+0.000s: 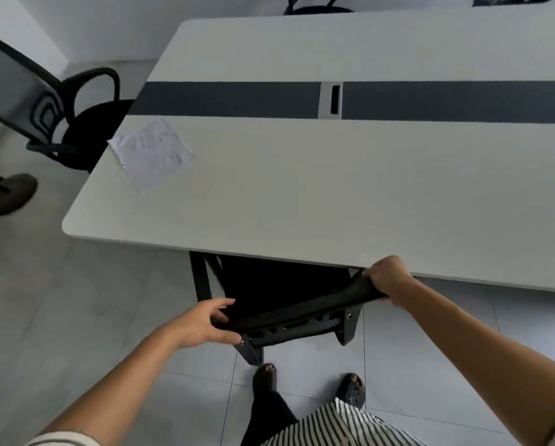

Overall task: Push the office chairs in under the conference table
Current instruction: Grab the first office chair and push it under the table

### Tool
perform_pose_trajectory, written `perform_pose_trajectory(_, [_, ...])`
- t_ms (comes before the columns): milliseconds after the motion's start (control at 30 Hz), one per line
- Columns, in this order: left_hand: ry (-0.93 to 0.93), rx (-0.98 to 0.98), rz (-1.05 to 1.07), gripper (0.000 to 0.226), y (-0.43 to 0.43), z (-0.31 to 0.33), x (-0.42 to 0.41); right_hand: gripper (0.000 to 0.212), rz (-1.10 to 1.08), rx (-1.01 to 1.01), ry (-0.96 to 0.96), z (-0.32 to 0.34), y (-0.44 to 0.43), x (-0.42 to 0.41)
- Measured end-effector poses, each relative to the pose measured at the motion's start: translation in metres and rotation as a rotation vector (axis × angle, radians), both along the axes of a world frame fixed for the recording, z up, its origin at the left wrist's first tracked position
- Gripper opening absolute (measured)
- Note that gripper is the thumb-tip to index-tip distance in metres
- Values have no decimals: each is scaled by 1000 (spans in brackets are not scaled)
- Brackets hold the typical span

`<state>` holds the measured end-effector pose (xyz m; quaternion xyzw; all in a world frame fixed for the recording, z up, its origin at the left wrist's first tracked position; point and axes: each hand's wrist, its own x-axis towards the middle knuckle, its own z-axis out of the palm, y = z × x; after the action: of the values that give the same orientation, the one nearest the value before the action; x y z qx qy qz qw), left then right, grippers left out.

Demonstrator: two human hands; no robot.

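A black office chair stands right in front of me, its seat under the near edge of the white conference table. My left hand grips the left end of the chair's backrest top. At the right end of the same backrest, my right hand is closed on it, close to the table's edge. A second black chair with looped armrests stands at the table's left end, its seat partly under the top. Across the table, the tops of two more chairs show at the far side.
A crumpled sheet of paper lies near the table's left edge. A dark strip with a cable slot runs along the table's middle. Another person's shoe rests on the tiled floor at far left. My feet stand just behind the chair.
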<state>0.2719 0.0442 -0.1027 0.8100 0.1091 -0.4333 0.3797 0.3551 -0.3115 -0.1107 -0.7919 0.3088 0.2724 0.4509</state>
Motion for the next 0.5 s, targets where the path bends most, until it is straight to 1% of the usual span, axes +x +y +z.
perform_pose_trajectory(33, [41, -81, 117, 81, 15, 3, 5, 28, 21, -27, 18, 0, 3, 3])
perform_pose_trajectory(67, [25, -119, 255, 78, 32, -1, 10, 26, 37, -39, 28, -1, 5, 3])
perform_pose_trajectory(100, [-25, -67, 389, 66, 49, -11, 16, 25, 32, -50, 42, 0, 7, 3])
perform_pose_trajectory(167, [-154, 192, 601, 39, 79, -44, 28, 20, -5, -65, 38, 0, 9, 5])
perform_pose_trajectory(200, [-170, 283, 683, 35, 91, -64, 33, 19, -20, -69, 37, 1, 11, 4])
perform_pose_trajectory(233, [-108, 303, 752, 38, 99, -82, 38, 20, -42, -69, 35, 1, 12, 3])
perform_pose_trajectory(267, [-19, 267, 804, 43, 104, -100, 43, 23, -67, -76, 42, 2, 15, 2])
perform_pose_trajectory(333, [150, 205, 816, 56, 106, -131, 50, 31, -110, -156, 10, 2, 19, 3])
perform_pose_trajectory(367, [198, 190, 789, 61, 104, -143, 54, 36, -82, -265, -3, 3, 22, 3])
perform_pose_trajectory(433, [236, 153, 744, 64, 102, -171, 64, 43, 86, -542, -11, 9, 31, 3])
perform_pose_trajectory(467, [239, 128, 744, 61, 100, -186, 69, 42, 196, -673, -30, 14, 41, 3])
perform_pose_trajectory(500, [253, 117, 762, 57, 99, -196, 74, 39, 287, -768, -91, 19, 52, 0])
